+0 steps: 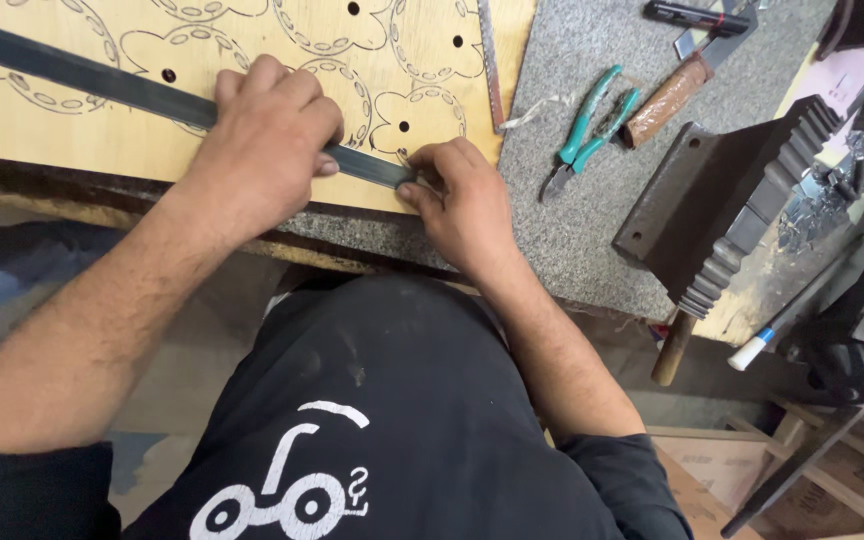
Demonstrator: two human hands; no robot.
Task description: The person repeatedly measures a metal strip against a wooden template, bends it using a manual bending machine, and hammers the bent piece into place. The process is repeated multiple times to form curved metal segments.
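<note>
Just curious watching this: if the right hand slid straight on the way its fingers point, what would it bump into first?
Probably the left hand: the right hand points leftward along the long dark metal strip on the pale carved plywood board, and the two look close.

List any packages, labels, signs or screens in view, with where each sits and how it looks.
Cardboard box: bottom right, below the bench edge; brown and flat-sided, with faint print on its face.
Pink sheet: upper right, behind the dark metal block; plain pale pink, with no print visible.
No screens or signs show.

Teal-handled pliers (587, 130) lie beside a brown-handled tool (667, 100) on grey stone (572, 230).
</note>
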